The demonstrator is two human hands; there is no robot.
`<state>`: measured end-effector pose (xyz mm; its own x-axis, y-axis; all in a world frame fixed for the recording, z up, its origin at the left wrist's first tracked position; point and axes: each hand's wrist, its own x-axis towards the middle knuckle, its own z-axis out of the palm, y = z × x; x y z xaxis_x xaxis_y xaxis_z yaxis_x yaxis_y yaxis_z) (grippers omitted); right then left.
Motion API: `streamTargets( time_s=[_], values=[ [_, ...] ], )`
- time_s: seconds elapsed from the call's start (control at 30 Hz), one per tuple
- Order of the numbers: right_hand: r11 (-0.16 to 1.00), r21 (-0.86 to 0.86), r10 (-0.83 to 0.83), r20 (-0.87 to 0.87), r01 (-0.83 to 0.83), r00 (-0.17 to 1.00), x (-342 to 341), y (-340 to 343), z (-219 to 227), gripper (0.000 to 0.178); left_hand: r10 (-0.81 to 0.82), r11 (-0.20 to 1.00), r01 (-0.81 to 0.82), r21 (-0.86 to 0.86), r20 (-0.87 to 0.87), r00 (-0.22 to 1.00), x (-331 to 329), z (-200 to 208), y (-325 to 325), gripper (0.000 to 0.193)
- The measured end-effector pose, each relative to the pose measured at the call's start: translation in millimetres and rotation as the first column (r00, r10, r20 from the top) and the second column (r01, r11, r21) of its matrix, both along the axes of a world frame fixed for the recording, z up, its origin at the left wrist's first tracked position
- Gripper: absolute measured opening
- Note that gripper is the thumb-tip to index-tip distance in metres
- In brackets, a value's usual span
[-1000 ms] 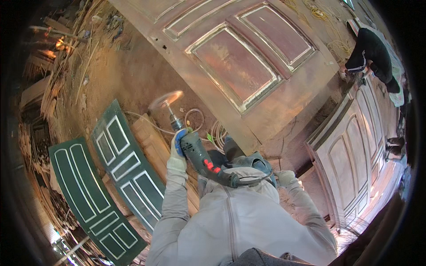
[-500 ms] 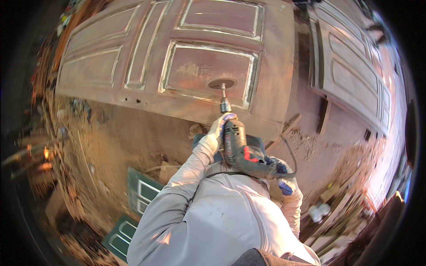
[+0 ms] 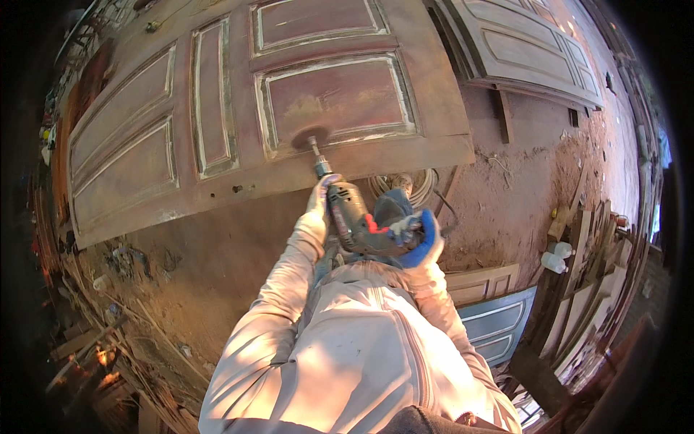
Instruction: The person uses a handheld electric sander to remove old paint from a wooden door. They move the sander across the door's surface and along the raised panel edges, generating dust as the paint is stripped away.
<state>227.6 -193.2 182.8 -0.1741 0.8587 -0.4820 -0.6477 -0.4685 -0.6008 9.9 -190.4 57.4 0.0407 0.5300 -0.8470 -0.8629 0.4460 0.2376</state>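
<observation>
A dark power drill with a red switch is held between both gloved hands. My left hand wraps round its front, just behind the chuck. At the rear handle, my right hand, in a blue and white glove, is closed on the grip. From the chuck a metal shank carries a round sanding disc. The disc lies at the lower left corner of a panel on a brown panelled wooden door, over the panel's pale-edged moulding. Worn pale patches mark the panel's surface. The fingertips are partly hidden by the drill.
Another stack of panelled doors stands at the upper right. A coiled hose or cable lies on the dirt floor beyond the drill. Wood offcuts, white plastic bottles and a blue-grey panel lie at the right.
The drill and disc have moved left along the panel's lower edge, from its right part to its lower left corner. Both hands stay on the drill, and my view has turned.
</observation>
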Motion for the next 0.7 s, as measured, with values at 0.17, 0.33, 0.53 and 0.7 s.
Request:
streamTargets(
  time_s=[0.17, 0.33, 0.53, 0.7],
  values=[
    [0.998, -0.019, -0.065, 0.029, 0.065, 0.997, -16, -17, -6, 0.035, -0.059, 0.990, 0.041, 0.136, 0.131, 0.990, -29, -17, -10, 0.021],
    [0.975, 0.022, -0.222, 0.129, 0.221, 0.967, 11, -18, 20, 0.036, -0.095, 0.971, 0.037, 0.235, 0.239, 0.966, 43, -45, 27, 0.014],
    [0.970, 0.040, -0.244, 0.258, 0.241, 0.935, -11, -31, 26, 0.034, -0.021, 0.912, 0.049, 0.407, -0.073, 0.997, 29, -49, 3, 0.013],
    [0.984, 0.107, -0.170, 0.396, 0.139, 0.902, -27, -41, 15, 0.034, -0.082, 0.947, 0.066, 0.314, 0.038, 0.996, -2, -48, -6, 0.019]
  ],
)
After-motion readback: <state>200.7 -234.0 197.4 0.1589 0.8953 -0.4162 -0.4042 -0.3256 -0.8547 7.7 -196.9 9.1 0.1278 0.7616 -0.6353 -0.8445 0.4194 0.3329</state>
